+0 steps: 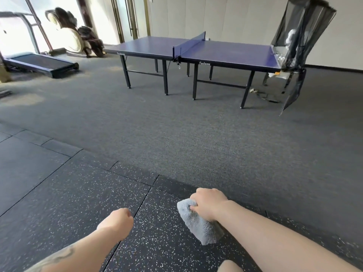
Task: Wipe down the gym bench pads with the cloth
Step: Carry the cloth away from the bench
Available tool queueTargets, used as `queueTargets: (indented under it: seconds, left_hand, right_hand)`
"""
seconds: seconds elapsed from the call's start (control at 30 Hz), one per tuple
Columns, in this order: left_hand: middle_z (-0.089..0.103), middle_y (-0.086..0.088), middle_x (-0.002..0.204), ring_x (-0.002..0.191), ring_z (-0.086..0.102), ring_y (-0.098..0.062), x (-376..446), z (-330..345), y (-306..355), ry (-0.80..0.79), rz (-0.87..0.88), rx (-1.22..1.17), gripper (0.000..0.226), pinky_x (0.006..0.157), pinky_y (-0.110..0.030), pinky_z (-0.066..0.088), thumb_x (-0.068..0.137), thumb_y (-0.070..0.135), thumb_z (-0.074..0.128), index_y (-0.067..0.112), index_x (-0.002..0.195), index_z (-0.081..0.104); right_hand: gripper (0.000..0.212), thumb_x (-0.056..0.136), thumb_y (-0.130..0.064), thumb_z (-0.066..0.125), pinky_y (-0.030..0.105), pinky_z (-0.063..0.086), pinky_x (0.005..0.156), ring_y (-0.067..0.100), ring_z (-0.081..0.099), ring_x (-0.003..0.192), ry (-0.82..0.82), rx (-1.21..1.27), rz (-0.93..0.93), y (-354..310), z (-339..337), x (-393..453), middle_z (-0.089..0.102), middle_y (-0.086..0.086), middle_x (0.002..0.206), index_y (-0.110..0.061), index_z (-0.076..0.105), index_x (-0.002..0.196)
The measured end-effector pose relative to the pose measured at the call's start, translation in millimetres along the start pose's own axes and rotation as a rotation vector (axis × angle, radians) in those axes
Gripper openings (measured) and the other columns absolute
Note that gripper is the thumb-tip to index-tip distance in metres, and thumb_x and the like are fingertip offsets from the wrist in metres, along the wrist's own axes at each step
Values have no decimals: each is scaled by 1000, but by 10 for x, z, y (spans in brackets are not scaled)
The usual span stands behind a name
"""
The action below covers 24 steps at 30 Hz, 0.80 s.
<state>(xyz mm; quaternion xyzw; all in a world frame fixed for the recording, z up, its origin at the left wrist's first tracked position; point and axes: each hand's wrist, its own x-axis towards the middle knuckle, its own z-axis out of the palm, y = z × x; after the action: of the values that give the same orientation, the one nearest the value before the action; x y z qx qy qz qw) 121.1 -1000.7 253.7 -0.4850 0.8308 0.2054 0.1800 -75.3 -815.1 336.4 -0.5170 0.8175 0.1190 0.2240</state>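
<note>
Right hand point(209, 205) is curled tight around the grey cloth point(198, 224), thumb pinching the top fold, and the cloth hangs bunched below the fist, over the speckled rubber floor point(68, 203). Left hand point(117, 222) is out in front, knuckles away from the camera, fingers folded under with nothing in them as far as one can see; the fingertips themselves are out of sight, so that reading is not a sure one.

And the gym bench? Nowhere in view. No pad, no frame, not a corner of one. So there is no way to judge from here how much wiping is done; no pad can be checked for damp streaks or dust. The cloth is in hand and ready, and that is all the progress on show. My read is that the wiping, or at least some of it, is yet to come, with the bench somewhere outside the frame.

Ahead stands a blue table-tennis table point(225, 53) with its net point(189, 44), a black mesh catcher point(300, 34) at its far-right end, and a treadmill point(41, 63) far left by bright, washed-out windows. The dark shapes by the glass are too blurred to name. Both forearms run off the bottom edge.
</note>
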Motion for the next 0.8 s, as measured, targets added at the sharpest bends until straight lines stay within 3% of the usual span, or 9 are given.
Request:
queueTargets:
  seconds: [0.2,0.5,0.63,0.73,0.8]
  left_hand:
    - [65,0,107,87,64,-17,328,-244,232,26,-41,-67,28,74,-24,50,98,21,37,19,114,59]
    - [65,-9,118,110,61,-23,685,-274,536,63,-273,-139,30,82,-23,46,100,21,41,7,118,61]
    - [64,-8,118,103,62,-24,759,-297,1084,98,-304,-243,30,83,-28,48,98,20,38,12,117,59]
    - [64,3,117,86,62,-16,641,-271,1358,112,-343,-303,30,77,-26,50,97,24,35,27,117,56]
    - [64,4,117,91,64,-17,540,-119,1260,80,-399,-329,30,81,-28,51,96,26,35,28,118,57]
  right_hand:
    - [34,101,-35,38,40,43,93,30,53,117,9,-51,-48,290,-314,528,50,5,127,-19,54,126]
    - [32,101,-32,39,40,45,91,32,54,117,58,-166,-226,961,-934,1402,51,7,127,-17,55,124]
    - [29,98,-29,42,39,47,86,30,57,113,1,-252,-311,1135,-1024,1804,54,5,124,-16,57,120]
    - [21,91,-26,48,32,47,74,27,60,95,-48,-329,-380,900,-979,2026,61,2,107,-17,62,104]
    - [22,86,-25,44,29,43,70,27,59,89,-60,-324,-465,638,-939,2073,61,2,99,-18,62,95]
